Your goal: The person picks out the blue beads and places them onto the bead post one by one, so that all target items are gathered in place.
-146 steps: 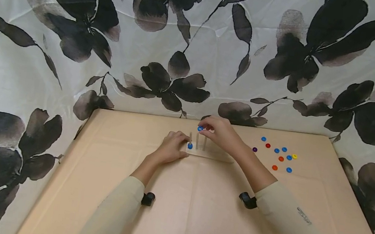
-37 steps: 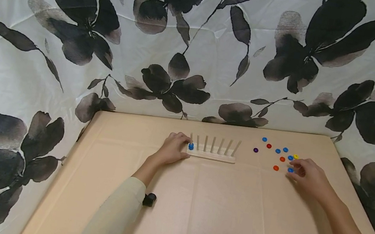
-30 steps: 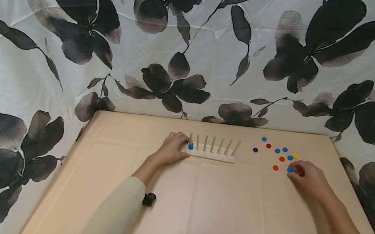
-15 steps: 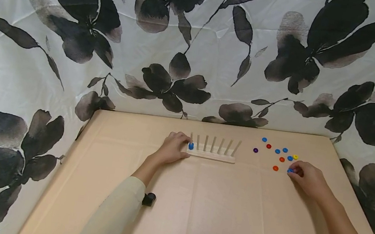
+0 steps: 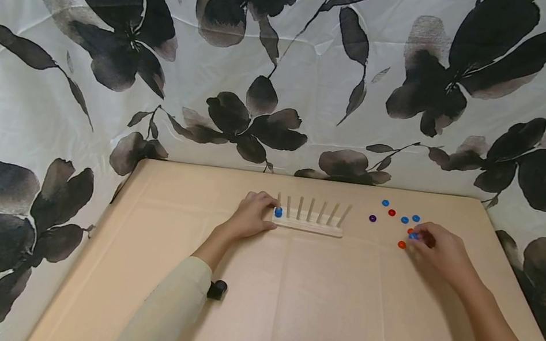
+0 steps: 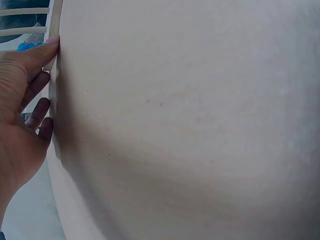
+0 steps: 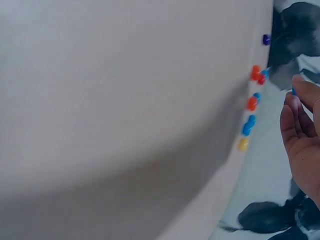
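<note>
A wooden peg rack (image 5: 306,229) with several upright pegs stands near the table's far edge. Blue beads (image 5: 278,212) sit low on its leftmost peg. My left hand (image 5: 250,215) grips the rack's left end, thumb at the front of the base; in the left wrist view the thumb (image 6: 42,52) lies against the base's edge. Out to the right, my right hand (image 5: 441,255) pinches a ring-shaped blue bead (image 5: 413,236) between thumb and fingertips, above the loose beads. The right wrist view shows only a sliver of that blue bead (image 7: 294,92).
Loose beads lie right of the rack: a purple bead (image 5: 373,218), a red bead (image 5: 391,213), an orange bead (image 5: 401,244) and several blue ones. A yellow bead (image 7: 243,144) shows in the right wrist view, hidden by the hand from above. A floral cloth (image 5: 269,47) hangs behind the table.
My right hand went from the rack to the loose beads, took a blue bead and lifted it slightly leftward. A second blue bead has joined the leftmost peg. The left hand stays put.
</note>
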### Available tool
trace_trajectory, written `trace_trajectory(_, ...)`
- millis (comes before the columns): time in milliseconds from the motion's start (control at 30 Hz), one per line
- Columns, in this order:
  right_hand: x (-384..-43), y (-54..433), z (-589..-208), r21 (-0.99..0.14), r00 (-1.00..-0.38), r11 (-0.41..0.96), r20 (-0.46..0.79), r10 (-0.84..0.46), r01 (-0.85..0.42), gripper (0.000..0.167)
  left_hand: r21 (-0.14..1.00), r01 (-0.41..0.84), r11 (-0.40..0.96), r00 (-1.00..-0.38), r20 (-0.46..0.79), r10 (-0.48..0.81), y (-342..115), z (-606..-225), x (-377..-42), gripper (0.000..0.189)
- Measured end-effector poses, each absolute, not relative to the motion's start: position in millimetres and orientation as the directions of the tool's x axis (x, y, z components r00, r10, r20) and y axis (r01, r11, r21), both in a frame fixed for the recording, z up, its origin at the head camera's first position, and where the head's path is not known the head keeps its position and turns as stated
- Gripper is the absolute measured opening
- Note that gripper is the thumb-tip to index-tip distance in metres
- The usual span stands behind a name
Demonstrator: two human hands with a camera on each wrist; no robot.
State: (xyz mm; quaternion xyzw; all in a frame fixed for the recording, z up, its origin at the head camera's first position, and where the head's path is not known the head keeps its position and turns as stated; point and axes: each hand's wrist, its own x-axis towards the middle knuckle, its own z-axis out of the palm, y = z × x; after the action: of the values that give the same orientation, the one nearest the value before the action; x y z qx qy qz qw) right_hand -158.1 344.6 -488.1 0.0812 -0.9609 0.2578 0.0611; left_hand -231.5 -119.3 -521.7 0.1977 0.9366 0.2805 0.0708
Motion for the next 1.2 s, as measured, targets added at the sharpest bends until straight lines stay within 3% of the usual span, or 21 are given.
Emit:
trace_trajectory(600, -189.5, 268.3, -425.2, -0.501, -0.929, 0.785, 0.242, -0.278, -0.365, 0.016, 0.553, 0.337, 0.762, -0.91, -0.018, 0.415, -119.2, -521.7, -230.7, 0.051)
trace_trajectory(1200, -209.7, 171.3, -411.1, -0.558, -0.862, 0.658, 0.303, -0.406, -0.506, 0.019, 0.56, 0.336, 0.757, -0.906, -0.026, 0.421, -121.4, -520.5, -228.5, 0.052)
